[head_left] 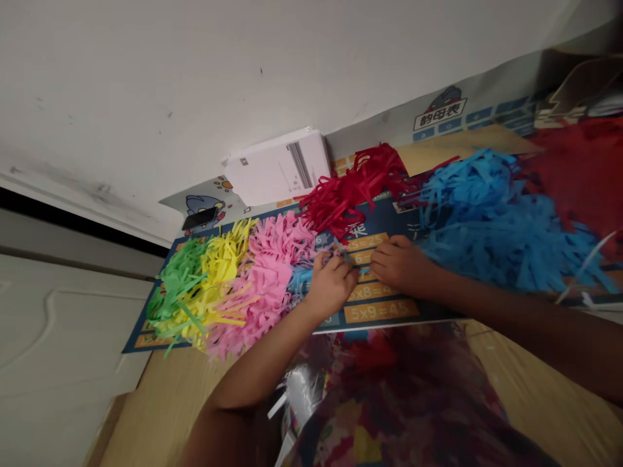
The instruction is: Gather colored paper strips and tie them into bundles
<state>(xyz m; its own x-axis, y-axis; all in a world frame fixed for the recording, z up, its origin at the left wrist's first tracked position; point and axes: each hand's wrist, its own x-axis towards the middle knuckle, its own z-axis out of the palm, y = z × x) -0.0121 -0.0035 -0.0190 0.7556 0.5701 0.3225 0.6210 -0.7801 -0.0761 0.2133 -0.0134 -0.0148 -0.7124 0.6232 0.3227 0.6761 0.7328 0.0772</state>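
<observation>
L hand (333, 279): fingers bent, palm down over the chart, thumb side at the bluish strips; can't tell if it's gripping one.
R hand (399, 263): fingers curled inward, tips facing L hand, small gap btwn; blue bit near the tips, can't tell if pinched.
Bluish strips (300, 280): thin, crinkly, loose pile w/ some purplish bits on top; btwn pink fringe and L hand, partly under the hand.
Pink fringe (275, 272): big fluffy bunch, L of the strips.
Yellow fringe (226, 253): next L, overlapping pink's edge.
Green fringe (180, 275): far L end, touching yellow.
Red bunch (360, 185): beyond the hands, shiny, tangled.
Blue heap (511, 240): R side, beyond R forearm, largest blue pile.
Chart (382, 311): dark blue w/ orange times-table boxes, under all the fringe; some sums covered by hands.
White packet (277, 168): barcode, against wall (195, 78).
Hard to see: red pile (584, 175) blurred, cut off at R edge; patterned cloth (389, 402) below, dim, cut off.
</observation>
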